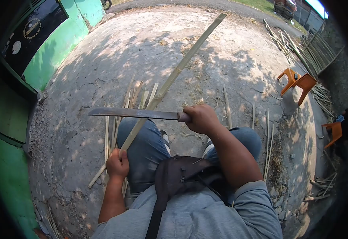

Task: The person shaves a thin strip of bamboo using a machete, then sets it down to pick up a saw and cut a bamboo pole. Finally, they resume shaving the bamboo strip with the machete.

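Note:
My right hand (200, 119) is closed round the handle of a machete (136, 113), its long blade pointing left across my lap. The blade overlaps a long bamboo strip (172, 76) in this view, above my left knee. My left hand (117, 163) grips that strip near its lower end, beside my left thigh. From there the strip slants up and away to the right, with a node partway along it. More split bamboo strips (135, 95) lie on the ground beyond and beside my left leg.
Loose strips (269, 147) lie right of my right knee. Farther right are an orange plastic stool (304, 85), another orange piece of furniture (333, 133) and piled bamboo (287, 46). A green wall (48, 59) runs along the left. Cracked concrete (154, 51) stretches ahead towards a road.

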{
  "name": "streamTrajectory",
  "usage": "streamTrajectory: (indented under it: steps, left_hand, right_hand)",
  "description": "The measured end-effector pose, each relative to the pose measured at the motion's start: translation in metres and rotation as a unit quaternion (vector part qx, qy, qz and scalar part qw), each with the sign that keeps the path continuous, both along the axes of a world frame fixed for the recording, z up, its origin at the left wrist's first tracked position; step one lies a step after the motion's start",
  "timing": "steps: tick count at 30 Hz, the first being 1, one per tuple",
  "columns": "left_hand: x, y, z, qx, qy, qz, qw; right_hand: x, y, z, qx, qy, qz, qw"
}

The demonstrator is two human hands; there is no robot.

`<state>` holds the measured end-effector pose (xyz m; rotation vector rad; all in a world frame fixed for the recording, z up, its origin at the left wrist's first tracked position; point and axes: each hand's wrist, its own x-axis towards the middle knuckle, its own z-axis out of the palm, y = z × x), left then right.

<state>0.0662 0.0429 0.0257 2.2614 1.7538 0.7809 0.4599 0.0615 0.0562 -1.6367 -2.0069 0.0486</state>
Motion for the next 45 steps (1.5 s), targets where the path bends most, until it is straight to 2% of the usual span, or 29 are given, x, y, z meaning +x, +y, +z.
streamTrajectory:
  steps: [39, 45]
  left_hand:
    - [-0.0041, 0.0027, -0.008, 0.017, -0.015, -0.003, 1.0]
    - [-0.0037, 0.0018, -0.0051, 0.004, -0.015, -0.001, 1.0]
  right_hand:
    - [-0.0024, 0.0002, -0.0025, -0.004, 0.002, 0.013, 1.0]
    - [0.0004, 0.0005, 0.0035, 0.019, -0.04, 0.027, 0.999]
